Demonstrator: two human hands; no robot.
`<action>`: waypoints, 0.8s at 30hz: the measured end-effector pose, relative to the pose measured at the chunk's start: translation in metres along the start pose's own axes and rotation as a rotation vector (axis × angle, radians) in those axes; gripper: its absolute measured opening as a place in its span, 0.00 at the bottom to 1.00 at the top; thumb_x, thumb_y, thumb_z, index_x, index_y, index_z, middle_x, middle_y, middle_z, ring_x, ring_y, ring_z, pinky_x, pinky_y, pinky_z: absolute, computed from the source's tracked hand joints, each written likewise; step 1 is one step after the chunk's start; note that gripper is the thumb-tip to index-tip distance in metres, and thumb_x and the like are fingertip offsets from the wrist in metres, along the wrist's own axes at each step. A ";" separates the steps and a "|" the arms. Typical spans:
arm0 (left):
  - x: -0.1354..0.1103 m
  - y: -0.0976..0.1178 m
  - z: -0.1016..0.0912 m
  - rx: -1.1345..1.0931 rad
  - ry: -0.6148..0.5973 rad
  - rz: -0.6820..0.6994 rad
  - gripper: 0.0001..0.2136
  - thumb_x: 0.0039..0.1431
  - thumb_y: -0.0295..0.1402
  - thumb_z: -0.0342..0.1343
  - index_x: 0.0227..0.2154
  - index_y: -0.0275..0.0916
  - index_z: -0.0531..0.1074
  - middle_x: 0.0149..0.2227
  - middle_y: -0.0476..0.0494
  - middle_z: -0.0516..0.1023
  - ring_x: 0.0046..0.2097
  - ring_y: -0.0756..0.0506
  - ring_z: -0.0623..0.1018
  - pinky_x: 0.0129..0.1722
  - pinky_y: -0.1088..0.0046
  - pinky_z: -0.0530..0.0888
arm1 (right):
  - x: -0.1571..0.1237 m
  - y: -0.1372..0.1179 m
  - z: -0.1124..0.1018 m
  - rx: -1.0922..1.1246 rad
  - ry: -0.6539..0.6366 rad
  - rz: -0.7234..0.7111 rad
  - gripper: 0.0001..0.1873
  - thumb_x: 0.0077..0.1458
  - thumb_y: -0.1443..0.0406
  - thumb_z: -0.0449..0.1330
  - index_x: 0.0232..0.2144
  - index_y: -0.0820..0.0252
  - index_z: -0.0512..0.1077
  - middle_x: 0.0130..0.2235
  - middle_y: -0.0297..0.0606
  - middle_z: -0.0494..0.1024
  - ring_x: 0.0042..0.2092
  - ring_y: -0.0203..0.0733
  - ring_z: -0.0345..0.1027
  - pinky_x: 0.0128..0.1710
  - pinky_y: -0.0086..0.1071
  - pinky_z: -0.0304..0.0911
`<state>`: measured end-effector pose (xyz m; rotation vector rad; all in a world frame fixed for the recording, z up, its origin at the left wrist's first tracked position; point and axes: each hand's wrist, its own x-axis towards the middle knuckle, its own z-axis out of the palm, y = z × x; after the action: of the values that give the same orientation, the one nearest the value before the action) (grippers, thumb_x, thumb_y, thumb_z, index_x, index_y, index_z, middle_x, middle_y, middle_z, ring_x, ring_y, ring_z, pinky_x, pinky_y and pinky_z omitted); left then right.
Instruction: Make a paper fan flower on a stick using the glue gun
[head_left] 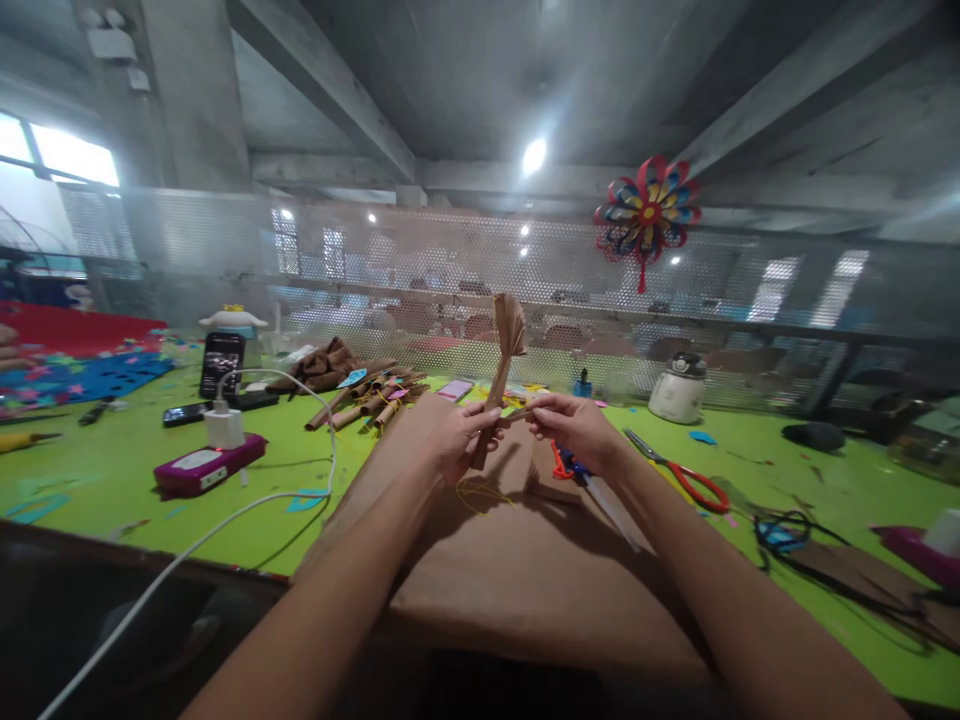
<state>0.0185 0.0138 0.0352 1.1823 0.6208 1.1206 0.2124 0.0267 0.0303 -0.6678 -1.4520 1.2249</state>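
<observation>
My left hand [457,440] is closed around the lower stem of a folded brown paper fan [504,360], which stands upright above the table. My right hand [574,425] pinches the stem from the right, fingers pressed together. A thin yellow thread [480,493] hangs in loops below my left hand. Both hands hover over a sheet of brown paper [517,560] spread on the green table [120,480]. Scissors with a blue and orange handle [592,480] lie just under my right hand.
A pile of rolled brown paper pieces [367,395] lies behind left. A white charger on a magenta power strip [210,460], its cable, and a phone [221,362] stand left. Red-handled scissors [686,475] lie right. A white pot [677,388] and mesh partition stand behind.
</observation>
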 end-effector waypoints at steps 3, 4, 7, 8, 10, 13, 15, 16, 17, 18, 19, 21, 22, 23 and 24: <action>-0.001 -0.001 -0.001 -0.018 -0.013 -0.031 0.15 0.44 0.26 0.64 0.38 0.33 0.73 0.27 0.47 0.72 0.26 0.55 0.70 0.25 0.81 0.63 | -0.001 0.000 -0.002 -0.086 -0.040 -0.052 0.11 0.42 0.62 0.66 0.31 0.60 0.76 0.28 0.33 0.76 0.29 0.33 0.68 0.33 0.30 0.63; -0.001 -0.002 -0.001 -0.016 -0.021 -0.040 0.15 0.44 0.25 0.64 0.38 0.33 0.73 0.28 0.47 0.72 0.26 0.55 0.70 0.25 0.81 0.64 | -0.001 0.001 -0.003 -0.117 -0.051 -0.075 0.10 0.43 0.62 0.66 0.31 0.60 0.76 0.29 0.34 0.76 0.30 0.32 0.68 0.33 0.30 0.63; 0.003 -0.005 -0.005 -0.025 -0.051 -0.069 0.16 0.44 0.24 0.64 0.39 0.33 0.73 0.29 0.46 0.74 0.26 0.55 0.71 0.24 0.81 0.64 | -0.001 0.002 -0.004 -0.170 -0.065 -0.118 0.11 0.45 0.62 0.65 0.33 0.60 0.76 0.32 0.35 0.78 0.31 0.33 0.68 0.35 0.31 0.63; 0.004 -0.006 -0.007 -0.028 -0.055 -0.076 0.16 0.44 0.24 0.64 0.39 0.34 0.73 0.29 0.45 0.74 0.26 0.54 0.72 0.22 0.81 0.63 | -0.001 0.002 -0.004 -0.157 -0.059 -0.119 0.12 0.44 0.62 0.65 0.35 0.59 0.75 0.34 0.36 0.78 0.32 0.33 0.69 0.36 0.31 0.63; 0.006 -0.008 -0.008 -0.033 -0.048 -0.079 0.15 0.44 0.24 0.64 0.38 0.34 0.73 0.27 0.46 0.74 0.25 0.54 0.72 0.21 0.82 0.62 | -0.001 0.002 -0.002 -0.096 -0.036 -0.102 0.18 0.42 0.62 0.66 0.39 0.57 0.73 0.37 0.36 0.78 0.32 0.34 0.70 0.36 0.32 0.64; 0.006 -0.008 -0.007 -0.041 -0.014 -0.058 0.12 0.44 0.24 0.64 0.35 0.33 0.73 0.24 0.47 0.73 0.24 0.54 0.71 0.21 0.82 0.63 | 0.000 0.001 0.003 -0.008 0.048 -0.047 0.23 0.39 0.61 0.69 0.41 0.57 0.71 0.33 0.35 0.77 0.29 0.34 0.70 0.32 0.32 0.64; 0.005 -0.007 -0.005 -0.047 0.024 -0.033 0.11 0.45 0.23 0.63 0.33 0.33 0.73 0.24 0.48 0.73 0.24 0.55 0.71 0.22 0.81 0.63 | 0.000 0.001 0.006 0.004 0.132 0.005 0.20 0.38 0.59 0.69 0.34 0.61 0.72 0.27 0.33 0.75 0.25 0.33 0.68 0.28 0.30 0.62; 0.005 -0.007 -0.005 -0.045 0.047 -0.023 0.10 0.45 0.23 0.63 0.33 0.34 0.73 0.24 0.48 0.73 0.24 0.55 0.71 0.22 0.81 0.63 | 0.001 0.001 0.008 0.002 0.171 0.030 0.18 0.37 0.58 0.69 0.30 0.62 0.71 0.24 0.33 0.74 0.24 0.32 0.66 0.26 0.29 0.60; 0.005 -0.007 -0.004 -0.042 0.067 -0.015 0.10 0.45 0.23 0.63 0.33 0.33 0.73 0.24 0.48 0.73 0.24 0.55 0.71 0.22 0.81 0.63 | 0.001 0.001 0.009 -0.001 0.201 0.051 0.18 0.37 0.57 0.69 0.27 0.62 0.70 0.21 0.32 0.72 0.22 0.32 0.65 0.24 0.28 0.59; 0.005 -0.007 -0.004 -0.035 0.081 -0.011 0.10 0.45 0.23 0.63 0.33 0.33 0.73 0.24 0.48 0.73 0.24 0.55 0.71 0.22 0.81 0.62 | 0.001 0.002 0.011 -0.003 0.220 0.068 0.18 0.37 0.56 0.69 0.25 0.62 0.69 0.20 0.32 0.72 0.21 0.31 0.64 0.23 0.27 0.58; 0.005 -0.008 -0.004 -0.025 0.088 -0.009 0.11 0.44 0.23 0.63 0.33 0.33 0.73 0.24 0.48 0.73 0.24 0.55 0.70 0.22 0.80 0.62 | 0.001 0.003 0.012 -0.001 0.231 0.081 0.18 0.37 0.56 0.69 0.24 0.62 0.69 0.20 0.33 0.72 0.21 0.32 0.64 0.22 0.27 0.58; 0.007 -0.010 -0.004 -0.003 0.094 0.005 0.11 0.43 0.23 0.63 0.32 0.34 0.72 0.24 0.48 0.72 0.24 0.54 0.70 0.23 0.80 0.61 | 0.000 0.004 0.016 0.013 0.245 0.103 0.16 0.36 0.59 0.68 0.24 0.62 0.68 0.19 0.33 0.72 0.21 0.32 0.65 0.21 0.26 0.59; 0.008 -0.011 -0.005 0.008 0.096 0.017 0.11 0.42 0.23 0.64 0.32 0.34 0.72 0.24 0.49 0.72 0.24 0.54 0.70 0.23 0.80 0.61 | 0.000 0.005 0.018 0.023 0.251 0.114 0.14 0.36 0.62 0.68 0.24 0.62 0.68 0.19 0.33 0.72 0.20 0.32 0.64 0.20 0.26 0.59; 0.009 -0.013 -0.005 0.017 0.098 0.032 0.11 0.41 0.23 0.64 0.31 0.34 0.72 0.24 0.49 0.72 0.25 0.54 0.70 0.24 0.79 0.62 | -0.001 0.005 0.020 0.037 0.257 0.125 0.12 0.35 0.64 0.67 0.24 0.62 0.68 0.19 0.33 0.72 0.20 0.32 0.64 0.19 0.26 0.59; 0.010 -0.014 -0.005 0.023 0.099 0.045 0.11 0.41 0.23 0.64 0.31 0.34 0.72 0.25 0.49 0.72 0.25 0.54 0.70 0.25 0.79 0.62 | -0.001 0.005 0.023 0.054 0.263 0.133 0.10 0.35 0.66 0.65 0.23 0.62 0.68 0.19 0.33 0.72 0.19 0.31 0.64 0.19 0.25 0.59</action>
<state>0.0229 0.0255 0.0219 1.1710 0.6876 1.2185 0.1900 0.0195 0.0278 -0.8659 -1.1681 1.2221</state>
